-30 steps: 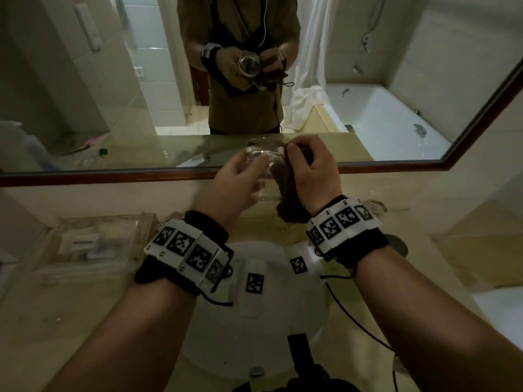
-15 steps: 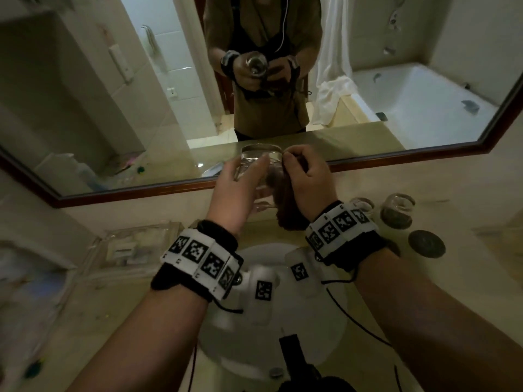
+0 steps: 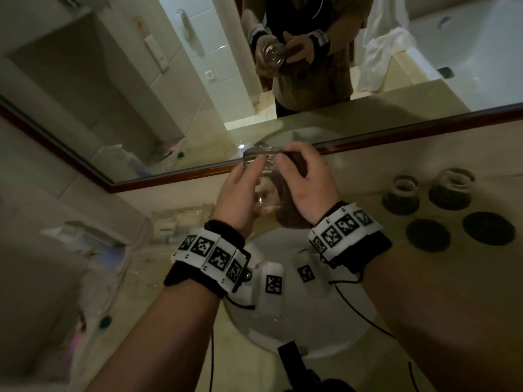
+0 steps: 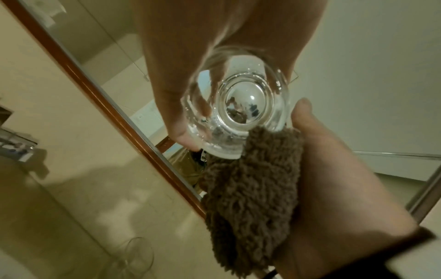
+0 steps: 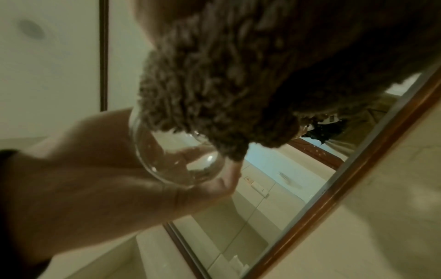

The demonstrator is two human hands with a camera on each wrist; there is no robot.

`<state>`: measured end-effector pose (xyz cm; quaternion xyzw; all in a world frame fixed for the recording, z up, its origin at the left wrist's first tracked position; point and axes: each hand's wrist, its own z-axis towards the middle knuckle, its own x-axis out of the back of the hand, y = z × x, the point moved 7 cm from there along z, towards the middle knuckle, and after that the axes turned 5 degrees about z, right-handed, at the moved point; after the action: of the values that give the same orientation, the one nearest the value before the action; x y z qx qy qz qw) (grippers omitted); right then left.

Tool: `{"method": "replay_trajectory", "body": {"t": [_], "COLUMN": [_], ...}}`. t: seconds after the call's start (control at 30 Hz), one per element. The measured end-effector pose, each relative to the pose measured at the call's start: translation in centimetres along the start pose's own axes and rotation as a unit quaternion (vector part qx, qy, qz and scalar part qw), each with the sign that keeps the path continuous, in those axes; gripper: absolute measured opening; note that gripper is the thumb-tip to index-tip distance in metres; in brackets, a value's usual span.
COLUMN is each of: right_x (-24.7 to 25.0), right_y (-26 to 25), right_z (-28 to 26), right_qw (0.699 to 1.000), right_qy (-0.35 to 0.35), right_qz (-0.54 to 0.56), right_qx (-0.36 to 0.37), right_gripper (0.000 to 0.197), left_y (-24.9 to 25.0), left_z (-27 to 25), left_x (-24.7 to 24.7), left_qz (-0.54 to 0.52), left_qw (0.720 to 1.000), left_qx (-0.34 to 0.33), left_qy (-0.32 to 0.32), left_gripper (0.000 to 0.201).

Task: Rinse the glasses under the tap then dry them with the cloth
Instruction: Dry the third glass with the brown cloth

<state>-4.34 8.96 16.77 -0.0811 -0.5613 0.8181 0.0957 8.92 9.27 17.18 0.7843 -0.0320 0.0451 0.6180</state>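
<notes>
A clear round glass is held up in front of the mirror, above the basin. My left hand grips it around its side; in the left wrist view its thick base faces the camera. My right hand holds a brown fluffy cloth pressed against the glass's right side. The cloth hangs below the palm. In the right wrist view the cloth covers the upper part of the glass, and the right fingers are hidden behind it.
Two more glasses stand on dark coasters on the counter at the right, with two bare coasters in front of them. The white basin lies below my wrists. A clear tray sits at the left.
The head view has swung left and tilted, so the glasses and coasters at the right came into view. Both hands keep the glass and cloth together at about the same height.
</notes>
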Motion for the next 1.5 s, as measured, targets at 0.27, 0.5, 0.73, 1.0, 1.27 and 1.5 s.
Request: {"method": "replay_trajectory", "body": {"t": [0.27,0.5,0.73,1.0,1.27,1.5], "right_x": [-0.2,0.1,0.4,1.5,2.4,2.4], "right_y": [0.0,1.9,0.2,1.7,-0.2,1.4], "right_z": [-1.0,0.7,1.6,2.8,2.9,3.5], "right_qw": [0.995,0.999,0.993,0.999,0.995,0.998], "right_qy": [0.004,0.009,0.032,0.042,0.065,0.055], "right_qz": [-0.068,-0.036,-0.045,0.017,0.039,0.015], "right_qx": [0.079,0.033,0.102,0.021,0.062,0.017], "right_gripper": [0.024,0.004,0.012,0.006,0.007,0.008], "left_y": [-1.1,-0.6,1.5,1.3,3.3,3.1], "left_z": [0.2,0.7,1.9,2.6,2.4,2.5], "left_x": [0.0,-0.4,-0.5,-1.8,-2.4,-2.2], "left_qz": [-0.093,0.046,0.067,0.011,0.025,0.113], "left_qw": [0.995,0.998,0.995,0.999,0.997,0.991], "left_qx": [0.031,0.044,-0.06,-0.049,-0.074,-0.063], "left_qy": [-0.014,-0.021,0.04,0.002,-0.024,-0.042], "left_gripper": [0.053,0.047,0.052,0.046,0.04,0.04]}}
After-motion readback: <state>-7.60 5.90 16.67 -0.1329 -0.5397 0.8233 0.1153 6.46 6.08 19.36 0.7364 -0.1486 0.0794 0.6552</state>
